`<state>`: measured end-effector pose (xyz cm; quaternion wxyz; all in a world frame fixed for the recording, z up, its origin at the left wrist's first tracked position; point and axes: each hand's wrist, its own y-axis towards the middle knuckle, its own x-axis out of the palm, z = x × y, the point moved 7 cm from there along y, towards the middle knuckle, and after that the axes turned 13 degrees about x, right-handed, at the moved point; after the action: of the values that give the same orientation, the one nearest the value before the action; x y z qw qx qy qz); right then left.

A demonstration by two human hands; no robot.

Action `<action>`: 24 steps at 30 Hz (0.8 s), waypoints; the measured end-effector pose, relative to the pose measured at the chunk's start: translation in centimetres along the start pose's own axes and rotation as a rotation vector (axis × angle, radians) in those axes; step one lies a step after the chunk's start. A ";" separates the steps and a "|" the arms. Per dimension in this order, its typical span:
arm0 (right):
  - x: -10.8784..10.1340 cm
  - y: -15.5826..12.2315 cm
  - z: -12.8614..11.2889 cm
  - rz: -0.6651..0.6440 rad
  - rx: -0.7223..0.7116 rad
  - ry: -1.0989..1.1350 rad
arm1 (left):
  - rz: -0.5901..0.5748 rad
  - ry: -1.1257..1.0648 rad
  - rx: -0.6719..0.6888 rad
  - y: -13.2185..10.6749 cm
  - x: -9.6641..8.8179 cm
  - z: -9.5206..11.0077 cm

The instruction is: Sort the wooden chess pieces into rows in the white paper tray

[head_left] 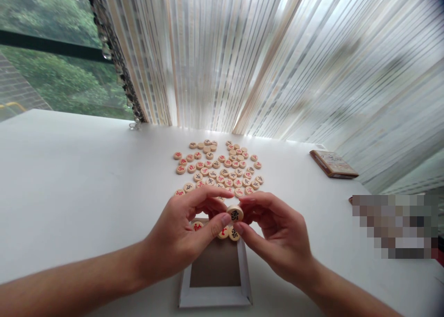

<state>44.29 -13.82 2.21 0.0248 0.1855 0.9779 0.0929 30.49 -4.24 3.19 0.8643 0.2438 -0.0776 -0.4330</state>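
Between my left hand (185, 229) and my right hand (279, 234) is a round wooden Chinese chess piece (236, 214) with a black character, held tilted with its face toward me. My left thumb presses its left side, and my right thumb and fingers close on its right side. Just below is a shallow white box (215, 297) with a grey-brown bottom. Near its far end lie a piece with a black character (234, 234), a red-marked piece (223, 233) and another red one (197, 226). My left hand partly hides that row.
Beyond my hands, many loose Chinese chess pieces (220, 179) are spread on the white table (86, 192), with red or black characters, some blank side up. A brown-edged box (333, 164) lies at the right. A striped string curtain (215, 53) hangs behind the table; a blurred patch covers the far right.
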 end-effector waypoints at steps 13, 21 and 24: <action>0.2 -0.4 -0.7 -0.020 -0.183 -0.228 | -0.011 0.010 0.012 -0.2 -0.1 -0.1; 0.1 0.0 -0.6 -0.016 -0.128 -0.094 | -0.049 -0.015 0.053 -0.1 0.1 0.3; 0.0 0.1 -0.5 -0.027 -0.088 -0.048 | -0.055 -0.027 0.025 -0.1 0.2 0.2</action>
<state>44.26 -13.83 2.75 0.0578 0.1731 0.9745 0.1307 30.47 -4.46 3.27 0.8479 0.2508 -0.0881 -0.4588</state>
